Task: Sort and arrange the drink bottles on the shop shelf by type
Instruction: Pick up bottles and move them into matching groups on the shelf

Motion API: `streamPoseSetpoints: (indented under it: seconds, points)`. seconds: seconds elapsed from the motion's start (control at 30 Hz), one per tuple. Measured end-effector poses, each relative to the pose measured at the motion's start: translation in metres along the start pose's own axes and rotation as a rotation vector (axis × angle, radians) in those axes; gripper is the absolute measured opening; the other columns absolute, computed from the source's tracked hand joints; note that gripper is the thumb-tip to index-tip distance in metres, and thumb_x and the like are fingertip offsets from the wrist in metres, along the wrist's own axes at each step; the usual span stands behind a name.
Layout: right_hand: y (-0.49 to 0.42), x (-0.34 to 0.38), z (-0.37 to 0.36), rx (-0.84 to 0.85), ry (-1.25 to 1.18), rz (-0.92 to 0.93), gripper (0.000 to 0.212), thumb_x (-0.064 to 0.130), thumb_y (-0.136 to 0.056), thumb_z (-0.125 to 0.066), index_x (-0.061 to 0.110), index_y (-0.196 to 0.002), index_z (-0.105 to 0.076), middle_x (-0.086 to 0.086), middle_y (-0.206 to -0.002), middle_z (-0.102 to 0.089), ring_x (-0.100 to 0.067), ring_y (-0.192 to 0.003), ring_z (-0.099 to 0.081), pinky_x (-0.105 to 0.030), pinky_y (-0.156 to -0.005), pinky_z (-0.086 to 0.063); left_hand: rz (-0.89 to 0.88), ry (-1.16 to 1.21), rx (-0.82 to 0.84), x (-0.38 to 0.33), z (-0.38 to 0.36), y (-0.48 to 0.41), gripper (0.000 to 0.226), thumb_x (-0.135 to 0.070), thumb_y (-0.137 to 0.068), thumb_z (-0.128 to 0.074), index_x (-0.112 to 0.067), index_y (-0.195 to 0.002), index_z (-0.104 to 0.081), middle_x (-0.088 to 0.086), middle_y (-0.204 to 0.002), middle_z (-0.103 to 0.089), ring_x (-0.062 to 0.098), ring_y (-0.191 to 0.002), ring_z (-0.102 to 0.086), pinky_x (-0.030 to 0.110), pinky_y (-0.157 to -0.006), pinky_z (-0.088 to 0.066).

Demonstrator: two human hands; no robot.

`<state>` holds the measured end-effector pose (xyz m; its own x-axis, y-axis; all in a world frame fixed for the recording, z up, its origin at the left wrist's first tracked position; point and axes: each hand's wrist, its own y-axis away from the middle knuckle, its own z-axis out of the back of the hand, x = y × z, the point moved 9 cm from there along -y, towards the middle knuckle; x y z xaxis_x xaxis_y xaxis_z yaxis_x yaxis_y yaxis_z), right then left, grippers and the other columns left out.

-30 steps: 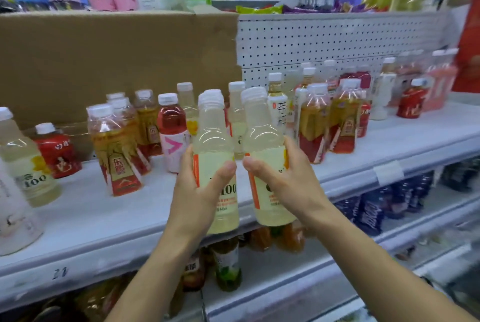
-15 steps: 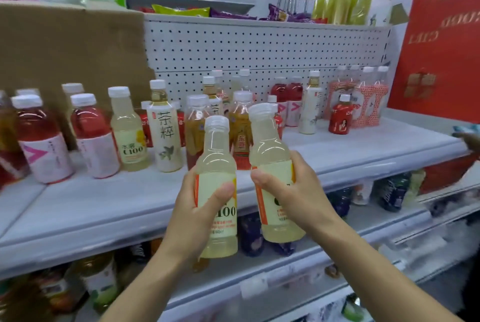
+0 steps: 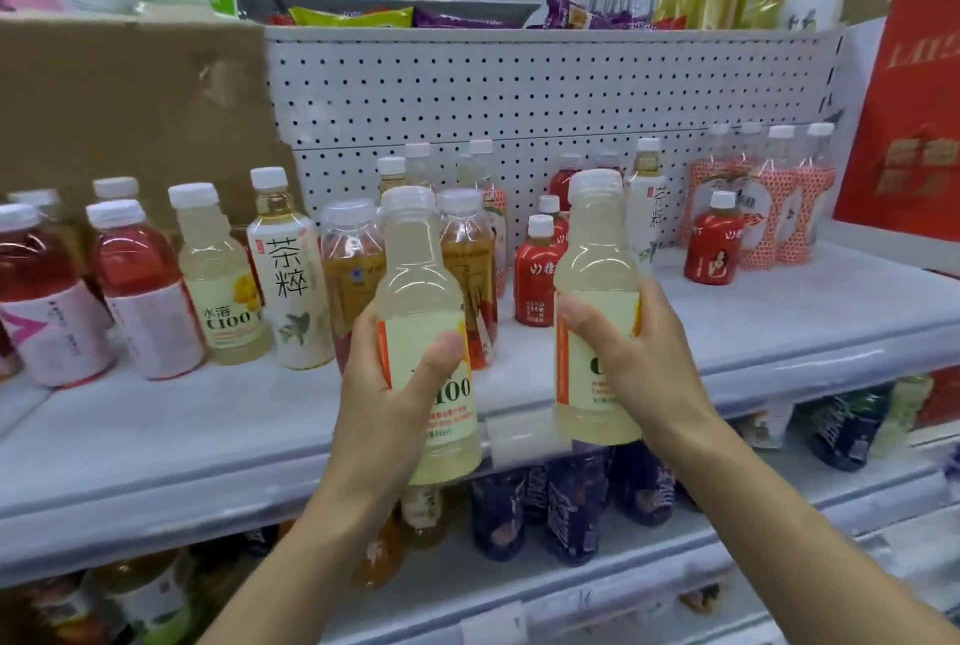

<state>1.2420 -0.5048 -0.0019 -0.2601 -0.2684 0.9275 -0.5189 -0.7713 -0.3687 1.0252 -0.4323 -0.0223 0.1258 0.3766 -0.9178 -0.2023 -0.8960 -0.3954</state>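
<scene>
My left hand (image 3: 387, 400) grips a pale yellow C100 bottle (image 3: 421, 280) by its label, upright, in front of the white shelf (image 3: 779, 322). My right hand (image 3: 631, 358) grips a second pale yellow C100 bottle (image 3: 595, 259) the same way, a little to the right and slightly higher. Both bottles hang in the air before the shelf's front edge. A third C100 bottle (image 3: 215, 280) stands on the shelf at the left, next to a white tea bottle (image 3: 288, 275) and two red drink bottles (image 3: 137, 291).
Amber tea bottles (image 3: 350, 259) stand behind my left hand. Small red bottles (image 3: 535, 280) and a lone one (image 3: 714, 244) stand at the right, with patterned bottles (image 3: 769, 197) at the far right. Cardboard (image 3: 130, 109) lines the back left. Lower shelves hold dark bottles (image 3: 571, 504).
The view has swung right along the shelf and both held bottles moved right with it. My right hand's bottle has drawn further apart from the left one.
</scene>
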Motion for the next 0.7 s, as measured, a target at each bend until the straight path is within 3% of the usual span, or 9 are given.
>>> streamPoseSetpoints:
  seconds: [0.1,0.2,0.37,0.47,0.57,0.67,0.7]
  points:
    - [-0.026,-0.002,-0.004,-0.018,-0.036,0.038,0.039,0.042,-0.084,-0.071,0.035,-0.115,-0.048,0.012,-0.101,-0.064,0.001,-0.081,-0.064,-0.022,-0.068,-0.049,-0.075,-0.069,-0.057,0.001,-0.003,-0.017,0.076,-0.064,-0.066,-0.071,-0.038,-0.133,-0.045,-0.019,-0.111,-0.064,0.0,-0.102,-0.064,0.025,-0.078,-0.054]
    - [-0.049,-0.007,-0.015,0.018,-0.021,0.089,0.046,0.041,-0.084,-0.072,0.037,-0.119,-0.043,0.015,-0.104,-0.061,0.002,-0.087,-0.063,-0.019,-0.069,-0.05,-0.154,-0.123,-0.116,0.001,-0.005,-0.031,0.078,-0.064,-0.068,-0.073,-0.039,-0.136,-0.041,-0.016,-0.118,-0.061,0.007,-0.11,-0.062,0.03,-0.084,-0.056]
    - [-0.075,-0.033,-0.04,0.112,0.009,0.093,0.057,0.034,-0.083,-0.075,0.036,-0.125,-0.036,0.014,-0.11,-0.06,0.008,-0.091,-0.06,-0.013,-0.068,-0.048,-0.224,-0.117,-0.186,0.003,-0.005,-0.046,0.084,-0.06,-0.067,-0.074,-0.039,-0.139,-0.038,-0.024,-0.117,-0.061,-0.001,-0.108,-0.063,0.02,-0.081,-0.055]
    - [-0.086,-0.051,-0.057,0.181,0.011,0.098,0.064,0.029,-0.081,-0.079,0.035,-0.125,-0.033,0.01,-0.115,-0.06,0.005,-0.099,-0.061,-0.012,-0.077,-0.051,-0.252,-0.13,-0.223,0.009,-0.003,-0.05,0.083,-0.059,-0.064,-0.073,-0.04,-0.137,-0.04,-0.021,-0.117,-0.062,0.004,-0.109,-0.063,0.03,-0.088,-0.054]
    - [-0.098,-0.056,-0.068,0.254,0.119,0.129,0.068,0.047,-0.071,-0.075,0.039,-0.122,-0.032,0.002,-0.125,-0.053,-0.013,-0.118,-0.055,-0.033,-0.098,-0.049,-0.255,-0.159,-0.226,0.012,-0.011,-0.049,0.083,-0.057,-0.063,-0.073,-0.039,-0.137,-0.039,-0.021,-0.117,-0.062,0.006,-0.109,-0.064,0.03,-0.086,-0.056]
    - [-0.114,-0.047,-0.068,0.291,0.423,0.244,0.041,0.048,-0.07,-0.069,0.036,-0.104,-0.049,0.005,-0.107,-0.059,-0.018,-0.104,-0.058,-0.042,-0.089,-0.052,-0.256,-0.18,-0.239,0.011,-0.021,-0.046,0.081,-0.057,-0.062,-0.074,-0.046,-0.135,-0.039,-0.019,-0.122,-0.061,0.007,-0.114,-0.061,0.028,-0.089,-0.053]
    - [-0.119,-0.048,-0.068,0.317,0.474,0.258,0.041,0.05,-0.069,-0.069,0.033,-0.104,-0.053,0.005,-0.102,-0.061,-0.017,-0.1,-0.059,-0.042,-0.085,-0.053,-0.258,-0.191,-0.24,0.011,-0.024,-0.046,0.08,-0.057,-0.063,-0.074,-0.048,-0.135,-0.039,-0.02,-0.124,-0.06,0.006,-0.116,-0.06,0.029,-0.092,-0.052]
